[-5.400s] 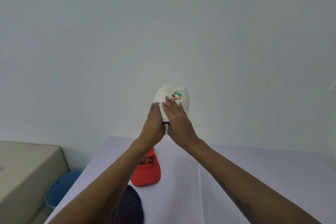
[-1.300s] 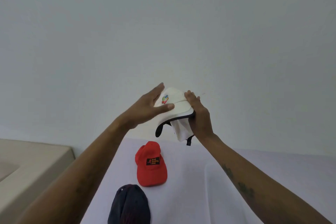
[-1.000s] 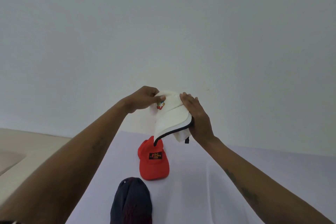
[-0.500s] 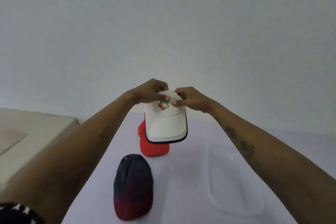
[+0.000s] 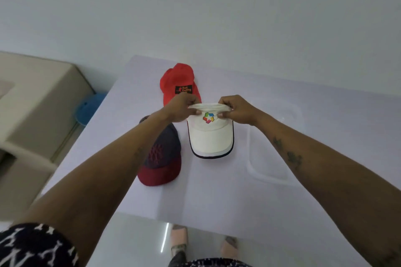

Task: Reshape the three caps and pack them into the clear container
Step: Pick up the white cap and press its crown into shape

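— Maroon brim nearest me, that is the dark cap (image 5: 160, 154): navy crown, stiff flat peak, lying on the white table (image 5: 217, 193) under my left forearm.

— And what are you holding?

— The white cap (image 5: 210, 134). My left hand (image 5: 182, 108) pinches the soft crown fabric on one side of the coloured logo, my right hand (image 5: 236, 109) pinches it on the other, thumbs in front, fingers curled behind. Its dark-edged peak points toward me, low over the table; I cannot tell if it touches.

— Which step is this?

— Reshaping the first cap, I judge. None is packed yet. The crown looks limp cotton and needs rounding out before it goes in.

— Where does it go?

— Into the clear container (image 5: 271, 147), just to the right of the white cap: thin, see-through plastic with rounded corners, empty. Next I would carry the cap sideways and set it down inside without crushing the crown.

— And beyond your hands?

— The red cap (image 5: 179, 82), smooth cloth with a black patch, waiting.
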A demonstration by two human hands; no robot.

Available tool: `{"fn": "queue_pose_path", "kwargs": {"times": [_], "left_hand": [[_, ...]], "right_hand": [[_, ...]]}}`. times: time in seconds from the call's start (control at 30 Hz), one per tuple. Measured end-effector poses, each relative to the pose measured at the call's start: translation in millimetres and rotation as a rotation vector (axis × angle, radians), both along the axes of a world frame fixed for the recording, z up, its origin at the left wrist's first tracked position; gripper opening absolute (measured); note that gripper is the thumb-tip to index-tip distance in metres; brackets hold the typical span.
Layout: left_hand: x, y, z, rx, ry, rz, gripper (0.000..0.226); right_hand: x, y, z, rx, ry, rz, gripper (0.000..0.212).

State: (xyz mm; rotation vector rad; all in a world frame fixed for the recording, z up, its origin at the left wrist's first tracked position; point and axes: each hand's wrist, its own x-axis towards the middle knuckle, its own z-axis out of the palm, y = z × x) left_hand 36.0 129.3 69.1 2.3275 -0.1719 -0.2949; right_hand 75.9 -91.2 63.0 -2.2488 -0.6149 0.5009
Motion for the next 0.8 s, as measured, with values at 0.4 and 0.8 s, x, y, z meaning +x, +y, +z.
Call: {"fn": "queue_pose_path", "kwargs": {"times": [0.4,0.8], "left_hand": [[11,-39,-113,-0.102,-0.131,0.234,0.017],[14,-52,-148,-0.152,-0.152,0.263,0.034]], "right_hand": [[6,-12,-118,-0.132,-0.224,-0.178,0.015],[12,-16,-134,-0.155,-0.123,-0.237,0.046]]}}
